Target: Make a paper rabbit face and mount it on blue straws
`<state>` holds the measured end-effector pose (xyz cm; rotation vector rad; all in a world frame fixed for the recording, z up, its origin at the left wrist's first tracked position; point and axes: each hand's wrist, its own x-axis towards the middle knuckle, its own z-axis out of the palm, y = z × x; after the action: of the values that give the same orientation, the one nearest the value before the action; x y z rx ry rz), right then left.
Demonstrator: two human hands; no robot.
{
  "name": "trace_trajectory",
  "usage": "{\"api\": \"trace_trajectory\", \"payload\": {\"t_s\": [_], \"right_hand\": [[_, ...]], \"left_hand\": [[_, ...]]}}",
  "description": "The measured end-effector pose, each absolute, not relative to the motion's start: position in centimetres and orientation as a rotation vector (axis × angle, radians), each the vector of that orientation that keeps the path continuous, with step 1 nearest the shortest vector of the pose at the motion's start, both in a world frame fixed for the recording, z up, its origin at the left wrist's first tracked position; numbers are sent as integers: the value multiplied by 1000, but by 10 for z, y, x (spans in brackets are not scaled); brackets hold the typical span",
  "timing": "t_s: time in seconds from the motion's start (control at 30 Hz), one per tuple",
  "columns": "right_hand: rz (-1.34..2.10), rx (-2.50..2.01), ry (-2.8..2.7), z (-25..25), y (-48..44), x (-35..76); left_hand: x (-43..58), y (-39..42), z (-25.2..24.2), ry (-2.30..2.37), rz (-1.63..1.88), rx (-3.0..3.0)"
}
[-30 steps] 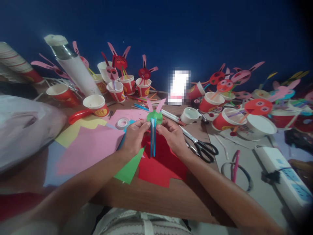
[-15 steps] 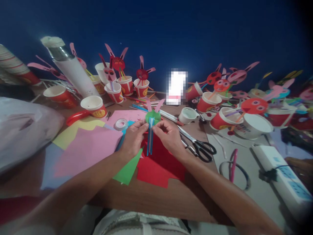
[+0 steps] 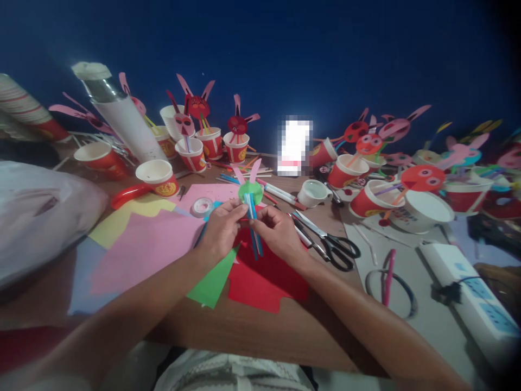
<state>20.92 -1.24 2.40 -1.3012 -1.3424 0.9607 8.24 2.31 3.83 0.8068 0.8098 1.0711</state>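
A paper bunny head, a green disc with two pink ears, is held above the middle of the table with blue straws running down from it. My left hand pinches the straws near their top, just under the disc, thumb and fingertip closed. Lower on the same straws, my right hand grips with thumb and bent fingers. How the straws are joined to the disc cannot be made out. Red paper lies beneath the hands, and a green paper piece is beside it.
Scissors lie right of my right hand. A roll of tape and pink paper are to the left. Red paper cups with bunny figures line the back. A white cup and a power strip stand at right.
The bunny's head has shifted slightly left and the straws' lower ends have swung right, so it tilts. My right hand has moved a little down along the straws.
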Motion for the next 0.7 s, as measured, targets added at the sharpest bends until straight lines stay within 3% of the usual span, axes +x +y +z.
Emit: {"api": "trace_trajectory", "payload": {"t_s": [0.7], "right_hand": [[828, -1329, -1362, 26, -13, 213]], "left_hand": [[80, 21, 46, 860, 1031, 866]]}}
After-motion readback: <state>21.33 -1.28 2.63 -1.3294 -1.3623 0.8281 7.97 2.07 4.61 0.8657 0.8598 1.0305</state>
